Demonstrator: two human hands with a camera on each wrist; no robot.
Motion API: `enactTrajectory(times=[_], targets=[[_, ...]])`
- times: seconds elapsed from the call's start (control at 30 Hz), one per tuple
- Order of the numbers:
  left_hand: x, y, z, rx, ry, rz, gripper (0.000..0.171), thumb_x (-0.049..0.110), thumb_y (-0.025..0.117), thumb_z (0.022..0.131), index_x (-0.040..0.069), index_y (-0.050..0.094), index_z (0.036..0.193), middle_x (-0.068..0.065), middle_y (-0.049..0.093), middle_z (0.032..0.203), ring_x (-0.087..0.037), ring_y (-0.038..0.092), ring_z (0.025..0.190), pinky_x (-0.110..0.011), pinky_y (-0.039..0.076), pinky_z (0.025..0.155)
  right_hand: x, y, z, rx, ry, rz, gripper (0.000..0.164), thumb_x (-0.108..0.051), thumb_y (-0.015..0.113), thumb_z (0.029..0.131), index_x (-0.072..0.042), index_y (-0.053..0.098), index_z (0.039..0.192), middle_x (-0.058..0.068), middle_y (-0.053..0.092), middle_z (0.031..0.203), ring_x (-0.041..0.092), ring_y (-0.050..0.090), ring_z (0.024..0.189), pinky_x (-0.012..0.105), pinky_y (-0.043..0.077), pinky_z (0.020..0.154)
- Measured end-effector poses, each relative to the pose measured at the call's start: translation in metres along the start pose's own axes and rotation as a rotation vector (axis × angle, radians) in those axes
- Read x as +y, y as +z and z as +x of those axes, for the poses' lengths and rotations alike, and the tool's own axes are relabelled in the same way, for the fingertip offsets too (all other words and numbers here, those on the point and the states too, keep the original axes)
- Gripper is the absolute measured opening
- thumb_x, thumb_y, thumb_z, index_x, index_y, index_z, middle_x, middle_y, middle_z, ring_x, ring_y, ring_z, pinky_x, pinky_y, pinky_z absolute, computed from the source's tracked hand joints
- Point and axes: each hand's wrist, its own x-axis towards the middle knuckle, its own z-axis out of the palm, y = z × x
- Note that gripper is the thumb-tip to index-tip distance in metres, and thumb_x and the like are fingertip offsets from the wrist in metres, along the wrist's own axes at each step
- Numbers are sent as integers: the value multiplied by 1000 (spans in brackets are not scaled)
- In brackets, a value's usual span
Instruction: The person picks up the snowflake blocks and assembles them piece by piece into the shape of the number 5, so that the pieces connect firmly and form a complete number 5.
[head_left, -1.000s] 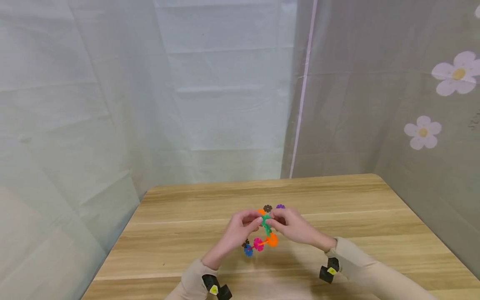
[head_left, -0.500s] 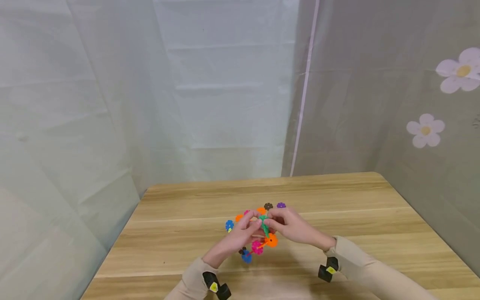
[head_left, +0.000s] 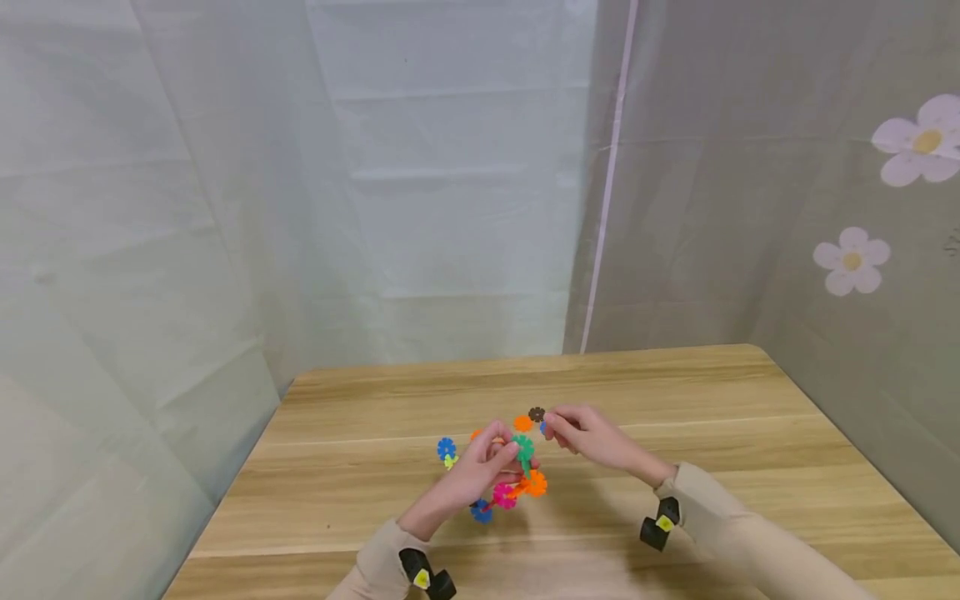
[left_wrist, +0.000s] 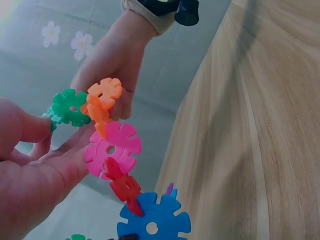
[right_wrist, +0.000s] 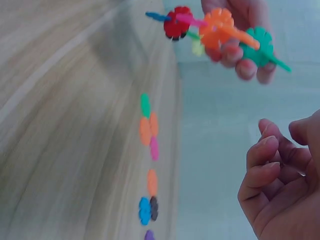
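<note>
My left hand pinches a green notched disc at one end of a chain of interlocking plastic discs, held above the table. Along the chain come an orange disc, a pink disc, a red disc and a blue disc. Another blue disc and a yellow one show left of this hand; fingers hide how they join. My right hand hovers apart from the chain, near a loose blue disc. Its fingers are loosely curled and hold nothing in the right wrist view.
Loose discs lie on the wooden table beyond the hands, among them a dark brown disc, an orange disc, a purple disc and a pink disc. Pale curtains hang behind the table.
My right hand has left the green disc and moved slightly right and away. My left hand has drawn the chain a little left, and more of it shows.
</note>
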Motion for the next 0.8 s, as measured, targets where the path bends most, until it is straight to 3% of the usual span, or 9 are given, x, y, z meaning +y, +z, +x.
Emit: enactTrajectory(times=[0.2, 0.37, 0.53, 0.7, 0.8], targets=[[-3, 0, -2, -4, 7, -15, 22, 26, 41, 104, 5, 35, 100, -42, 56, 119, -48, 56, 117, -37, 55, 91, 16, -2, 2, -1, 45, -40, 28, -18, 46, 103, -10, 60, 80, -2, 47, 62, 3, 40, 51, 19, 36, 47], [-3, -1, -4, 2, -7, -11, 22, 22, 41, 104, 1, 37, 101, -37, 59, 118, -46, 56, 118, -39, 55, 91, 26, -2, 1, -26, 79, -73, 27, -17, 48, 102, -3, 63, 84, 0, 49, 62, 3, 40, 50, 18, 37, 47], [0, -1, -5, 18, -40, -23, 22, 21, 44, 103, 0, 37, 100, -23, 64, 105, -45, 58, 117, -41, 54, 93, 39, 1, 1, -67, 123, -164, 22, -10, 50, 100, 4, 67, 100, 4, 55, 64, 2, 39, 50, 17, 36, 46], [2, -1, -7, 23, -54, -28, 22, 19, 44, 103, -2, 37, 100, -7, 59, 94, -45, 57, 119, -41, 52, 94, 46, 8, 1, -101, 136, -268, 26, -4, 52, 95, 7, 63, 116, 2, 55, 64, 3, 40, 52, 18, 35, 47], [0, 0, -7, 12, -32, -14, 25, 19, 45, 103, -4, 37, 102, -18, 60, 99, -48, 54, 120, -41, 52, 95, 53, 13, 2, -132, 137, -317, 35, -3, 53, 93, 9, 56, 126, 2, 51, 61, 3, 37, 50, 17, 32, 46]])
